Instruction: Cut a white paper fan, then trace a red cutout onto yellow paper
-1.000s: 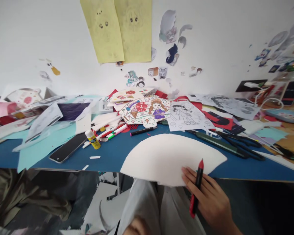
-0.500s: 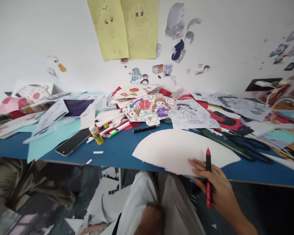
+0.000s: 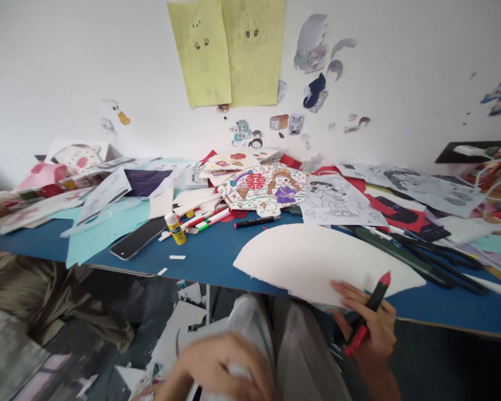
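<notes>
A large fan-shaped white sheet (image 3: pixel 317 262) lies partly on the blue table edge and overhangs my lap. My right hand (image 3: pixel 369 323) rests at its near right edge, fingers touching the sheet. That hand grips a red marker (image 3: pixel 369 307), which is tilted across the fingers. My left hand (image 3: pixel 221 367) is blurred, low over my grey trousers (image 3: pixel 304 356), below the table. Something pale shows at its fingers, but I cannot tell whether it holds anything.
The blue tabletop (image 3: pixel 209 267) carries a phone, a yellow-labelled glue bottle, markers, black-handled scissors, and heaped papers and coloured drawings. Drawings and yellow sheets are stuck to the white wall behind. White paper scraps lie on the floor below.
My left hand has risen into view and spread wider. The red marker has tipped from upright to leaning right. The white sheet sits slightly further onto the table.
</notes>
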`<state>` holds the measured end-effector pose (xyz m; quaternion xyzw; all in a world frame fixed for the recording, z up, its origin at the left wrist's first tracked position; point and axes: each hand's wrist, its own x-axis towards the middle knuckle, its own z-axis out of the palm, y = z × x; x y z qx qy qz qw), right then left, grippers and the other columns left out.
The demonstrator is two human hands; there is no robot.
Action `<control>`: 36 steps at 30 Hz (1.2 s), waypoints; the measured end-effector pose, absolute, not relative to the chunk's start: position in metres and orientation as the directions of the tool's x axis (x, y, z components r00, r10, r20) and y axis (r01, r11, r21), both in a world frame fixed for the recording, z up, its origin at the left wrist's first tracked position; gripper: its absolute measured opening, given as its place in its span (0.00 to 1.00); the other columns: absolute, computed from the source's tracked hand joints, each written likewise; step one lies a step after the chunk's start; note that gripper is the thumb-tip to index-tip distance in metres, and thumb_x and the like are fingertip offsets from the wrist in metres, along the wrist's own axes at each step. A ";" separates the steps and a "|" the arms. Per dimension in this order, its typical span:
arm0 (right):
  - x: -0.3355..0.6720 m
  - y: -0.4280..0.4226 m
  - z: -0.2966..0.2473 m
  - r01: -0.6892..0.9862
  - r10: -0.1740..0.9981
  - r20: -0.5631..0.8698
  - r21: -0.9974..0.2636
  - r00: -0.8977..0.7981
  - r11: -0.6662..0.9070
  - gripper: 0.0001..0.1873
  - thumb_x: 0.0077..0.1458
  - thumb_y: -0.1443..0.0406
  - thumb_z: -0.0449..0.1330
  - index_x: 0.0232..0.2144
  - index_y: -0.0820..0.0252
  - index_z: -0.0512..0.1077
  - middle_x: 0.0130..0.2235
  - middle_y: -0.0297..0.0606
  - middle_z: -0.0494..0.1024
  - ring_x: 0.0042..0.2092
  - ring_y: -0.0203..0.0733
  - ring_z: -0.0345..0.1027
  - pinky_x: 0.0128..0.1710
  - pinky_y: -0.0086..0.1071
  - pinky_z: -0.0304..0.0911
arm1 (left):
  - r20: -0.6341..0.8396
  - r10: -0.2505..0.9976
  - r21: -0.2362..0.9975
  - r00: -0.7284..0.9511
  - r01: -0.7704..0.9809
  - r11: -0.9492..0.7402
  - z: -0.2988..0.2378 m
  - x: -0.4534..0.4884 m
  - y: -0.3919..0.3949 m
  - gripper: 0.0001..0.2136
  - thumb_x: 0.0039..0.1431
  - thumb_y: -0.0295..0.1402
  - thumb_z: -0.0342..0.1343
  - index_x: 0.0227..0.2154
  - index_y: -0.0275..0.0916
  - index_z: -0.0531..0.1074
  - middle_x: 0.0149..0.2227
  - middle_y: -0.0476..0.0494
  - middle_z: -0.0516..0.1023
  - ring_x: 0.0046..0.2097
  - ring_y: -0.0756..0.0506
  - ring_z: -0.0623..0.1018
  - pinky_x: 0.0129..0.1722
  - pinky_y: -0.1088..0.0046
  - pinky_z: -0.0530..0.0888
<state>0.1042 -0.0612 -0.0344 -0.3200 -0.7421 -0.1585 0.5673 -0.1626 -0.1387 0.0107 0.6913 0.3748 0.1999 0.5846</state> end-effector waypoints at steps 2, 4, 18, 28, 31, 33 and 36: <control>0.108 -0.059 -0.035 0.645 0.281 0.942 -0.102 -0.181 0.758 0.06 0.52 0.69 0.61 0.33 0.60 0.67 0.37 0.45 0.80 0.38 0.50 0.75 0.40 0.43 0.60 | 0.124 0.858 0.789 0.499 0.475 -0.390 0.059 -0.188 -0.108 0.21 0.63 0.45 0.39 0.36 0.43 0.76 0.35 0.43 0.79 0.37 0.47 0.77 0.40 0.70 0.73; 0.108 -0.058 -0.036 0.630 0.276 0.952 -0.133 -0.134 0.765 0.06 0.52 0.72 0.61 0.31 0.61 0.67 0.35 0.45 0.80 0.36 0.49 0.75 0.40 0.41 0.60 | 0.275 0.892 0.207 0.358 0.884 -0.418 0.085 -0.206 -0.061 0.19 0.66 0.36 0.36 0.40 0.38 0.73 0.41 0.41 0.77 0.44 0.46 0.73 0.46 0.69 0.69; 0.091 -0.054 -0.041 0.626 0.200 0.978 -0.195 0.063 0.755 0.07 0.50 0.74 0.60 0.28 0.61 0.64 0.31 0.43 0.80 0.33 0.47 0.75 0.42 0.42 0.59 | 0.464 0.828 0.093 0.314 0.913 -0.398 0.042 -0.232 0.061 0.09 0.60 0.28 0.47 0.26 0.35 0.69 0.33 0.37 0.74 0.42 0.42 0.70 0.46 0.64 0.63; 0.094 -0.065 -0.039 0.623 0.279 0.960 -0.219 0.001 0.751 0.07 0.51 0.75 0.58 0.31 0.63 0.65 0.35 0.49 0.79 0.40 0.49 0.74 0.46 0.45 0.59 | 0.586 0.756 0.764 -0.291 0.511 -0.395 0.069 -0.243 0.033 0.17 0.63 0.46 0.37 0.25 0.40 0.56 0.21 0.51 0.59 0.23 0.51 0.62 0.25 0.75 0.61; 0.091 -0.064 -0.040 0.628 0.267 0.963 -0.222 0.024 0.746 0.07 0.51 0.75 0.58 0.31 0.63 0.65 0.34 0.48 0.80 0.38 0.48 0.75 0.45 0.44 0.59 | 0.478 0.858 0.847 -0.187 0.356 -0.395 0.070 -0.229 0.029 0.20 0.58 0.52 0.42 0.24 0.40 0.57 0.17 0.54 0.57 0.18 0.54 0.58 0.19 0.77 0.57; 0.088 -0.062 -0.042 0.633 0.257 0.965 -0.228 0.048 0.740 0.07 0.51 0.76 0.58 0.30 0.62 0.64 0.34 0.47 0.80 0.38 0.47 0.75 0.45 0.44 0.59 | 0.412 0.909 0.872 -0.059 0.315 -0.375 0.067 -0.211 0.027 0.19 0.57 0.52 0.44 0.25 0.39 0.60 0.15 0.56 0.57 0.17 0.54 0.57 0.18 0.78 0.55; 0.086 -0.058 -0.045 0.642 0.216 0.973 -0.213 0.075 0.736 0.07 0.52 0.75 0.57 0.30 0.62 0.63 0.33 0.46 0.80 0.37 0.46 0.75 0.45 0.44 0.60 | 0.332 0.935 0.865 0.124 0.356 -0.354 0.058 -0.180 0.021 0.16 0.59 0.47 0.44 0.30 0.38 0.64 0.14 0.56 0.59 0.16 0.53 0.60 0.17 0.78 0.57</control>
